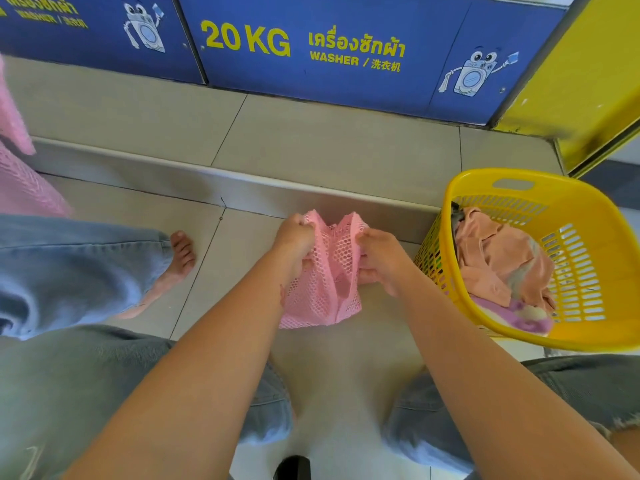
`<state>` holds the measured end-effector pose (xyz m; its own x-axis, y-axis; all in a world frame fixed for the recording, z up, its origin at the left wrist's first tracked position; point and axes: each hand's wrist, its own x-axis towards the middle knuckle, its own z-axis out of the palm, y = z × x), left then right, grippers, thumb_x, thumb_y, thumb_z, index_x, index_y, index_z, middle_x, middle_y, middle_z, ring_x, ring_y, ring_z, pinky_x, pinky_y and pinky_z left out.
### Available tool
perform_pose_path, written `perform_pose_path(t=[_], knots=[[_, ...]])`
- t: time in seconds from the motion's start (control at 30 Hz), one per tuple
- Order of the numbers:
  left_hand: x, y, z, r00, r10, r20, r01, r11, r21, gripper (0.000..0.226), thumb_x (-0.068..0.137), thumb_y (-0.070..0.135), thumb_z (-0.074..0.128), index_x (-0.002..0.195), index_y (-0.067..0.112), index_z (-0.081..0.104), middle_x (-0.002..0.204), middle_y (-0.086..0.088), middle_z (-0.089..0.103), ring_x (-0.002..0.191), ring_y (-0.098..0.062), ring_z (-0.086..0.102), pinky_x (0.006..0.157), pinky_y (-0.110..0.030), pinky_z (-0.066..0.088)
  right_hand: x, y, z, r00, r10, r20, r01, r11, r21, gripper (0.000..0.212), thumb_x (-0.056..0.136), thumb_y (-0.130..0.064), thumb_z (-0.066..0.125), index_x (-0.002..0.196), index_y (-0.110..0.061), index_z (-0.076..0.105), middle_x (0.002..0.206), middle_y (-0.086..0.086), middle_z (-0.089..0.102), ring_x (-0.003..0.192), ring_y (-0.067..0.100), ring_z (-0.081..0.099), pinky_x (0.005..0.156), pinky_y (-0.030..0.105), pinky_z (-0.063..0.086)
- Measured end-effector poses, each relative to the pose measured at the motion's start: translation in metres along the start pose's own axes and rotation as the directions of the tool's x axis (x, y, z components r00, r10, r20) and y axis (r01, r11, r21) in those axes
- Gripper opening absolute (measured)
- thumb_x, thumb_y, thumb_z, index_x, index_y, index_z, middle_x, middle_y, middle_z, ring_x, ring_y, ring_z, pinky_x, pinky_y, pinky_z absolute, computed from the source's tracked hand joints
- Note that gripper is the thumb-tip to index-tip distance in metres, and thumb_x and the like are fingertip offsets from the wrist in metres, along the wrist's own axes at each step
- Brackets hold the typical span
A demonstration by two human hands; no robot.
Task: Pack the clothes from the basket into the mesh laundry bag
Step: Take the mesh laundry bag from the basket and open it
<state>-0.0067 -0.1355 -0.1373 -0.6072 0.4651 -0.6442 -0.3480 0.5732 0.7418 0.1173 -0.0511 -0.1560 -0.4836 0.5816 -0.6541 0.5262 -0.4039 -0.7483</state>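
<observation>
A pink mesh laundry bag (327, 282) hangs in front of me over the tiled floor, bunched at its top. My left hand (294, 237) grips its upper left edge and my right hand (381, 261) grips its upper right edge. To the right stands a yellow plastic basket (585, 327) on the floor. Inside it lie a peach garment (498, 261) and a purple and white cloth (519, 313). Whether anything is inside the bag cannot be told.
A second person's jeans leg and bare foot (176, 265) stand to the left. A pink mesh item (20, 178) hangs at the far left. Blue washer panels (311, 46) rise behind a tiled step (242, 181); a yellow wall (588, 81) is at right.
</observation>
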Motion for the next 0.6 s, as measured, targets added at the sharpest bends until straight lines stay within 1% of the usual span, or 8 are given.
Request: perform_pose_path(t=[0.1,0.17,0.23,0.33,0.43,0.47,0.53,0.6], knots=[[0.004,0.004,-0.013,0.996,-0.027,-0.081,0.015,0.988,-0.151,0.024,0.097,0.005,0.032,0.109,0.015,0.05,0.088,-0.01,0.052,0.068,-0.02,0.051,0.06,-0.028,0.042,0.003,0.002,-0.006,0.985,-0.045,-0.166,0.038,0.998,-0.049,0.025,0.099,-0.015,0.037,0.101,-0.01,0.061,0.084,0.011,0.063,0.072,0.024,0.058,0.066,0.038,0.047],[0.006,0.007,-0.021,0.997,-0.045,-0.057,0.03,0.969,-0.246,0.028,0.098,0.002,0.031,0.114,0.012,0.051,0.083,-0.008,0.05,0.06,-0.016,0.045,0.056,-0.027,0.036,0.006,0.004,-0.011,0.965,-0.086,-0.249,0.06,0.992,-0.111,0.021,0.095,-0.009,0.037,0.085,-0.01,0.055,0.077,0.011,0.054,0.071,0.022,0.05,0.063,0.037,0.038],[0.004,0.011,-0.029,0.999,-0.026,-0.021,0.019,0.957,-0.289,0.021,0.101,0.009,0.04,0.115,0.013,0.056,0.078,-0.006,0.055,0.056,-0.015,0.048,0.056,-0.027,0.038,0.006,0.005,-0.012,0.946,-0.112,-0.305,0.066,0.985,-0.158,0.022,0.095,-0.008,0.036,0.081,-0.013,0.053,0.077,0.009,0.055,0.072,0.022,0.05,0.062,0.037,0.037],[0.002,0.02,-0.039,0.996,0.04,0.085,-0.005,0.926,-0.378,0.025,0.1,0.017,0.052,0.123,0.012,0.059,0.084,-0.006,0.067,0.057,-0.015,0.065,0.056,-0.026,0.05,0.001,0.002,-0.013,0.911,-0.168,-0.378,0.062,0.959,-0.277,0.024,0.096,-0.009,0.036,0.095,-0.012,0.059,0.09,0.01,0.064,0.079,0.027,0.056,0.065,0.036,0.04],[0.003,0.029,-0.046,0.979,0.11,0.174,-0.025,0.902,-0.432,0.048,0.095,0.003,0.056,0.138,0.023,0.052,0.117,-0.012,0.065,0.065,-0.017,0.07,0.054,-0.027,0.054,-0.005,-0.003,-0.014,0.865,-0.24,-0.441,0.062,0.922,-0.382,0.028,0.099,-0.012,0.038,0.114,-0.012,0.061,0.105,0.01,0.066,0.092,0.03,0.058,0.072,0.032,0.041],[0.003,0.031,-0.048,0.973,0.148,0.176,-0.054,0.892,-0.449,0.058,0.092,-0.003,0.056,0.141,0.027,0.048,0.12,-0.013,0.061,0.064,-0.018,0.07,0.053,-0.027,0.054,-0.007,-0.004,-0.015,0.848,-0.259,-0.463,0.056,0.912,-0.407,0.029,0.099,-0.013,0.039,0.117,-0.013,0.061,0.11,0.011,0.066,0.097,0.032,0.06,0.075,0.032,0.042],[0.0,0.04,-0.05,0.965,0.237,0.112,-0.154,0.86,-0.487,0.071,0.088,-0.012,0.054,0.145,0.028,0.043,0.104,-0.014,0.058,0.053,-0.019,0.064,0.05,-0.026,0.052,-0.01,-0.008,-0.017,0.823,-0.276,-0.496,0.025,0.891,-0.454,0.03,0.099,-0.016,0.039,0.119,-0.013,0.061,0.117,0.013,0.066,0.106,0.035,0.06,0.077,0.032,0.04],[-0.003,0.048,-0.052,0.949,0.314,0.01,-0.263,0.813,-0.519,0.071,0.087,-0.015,0.05,0.142,0.03,0.047,0.085,-0.01,0.051,0.046,-0.015,0.053,0.049,-0.025,0.048,-0.013,-0.011,-0.019,0.809,-0.29,-0.51,0.009,0.875,-0.483,0.03,0.098,-0.017,0.038,0.119,-0.013,0.06,0.119,0.014,0.065,0.109,0.037,0.059,0.079,0.033,0.04]])
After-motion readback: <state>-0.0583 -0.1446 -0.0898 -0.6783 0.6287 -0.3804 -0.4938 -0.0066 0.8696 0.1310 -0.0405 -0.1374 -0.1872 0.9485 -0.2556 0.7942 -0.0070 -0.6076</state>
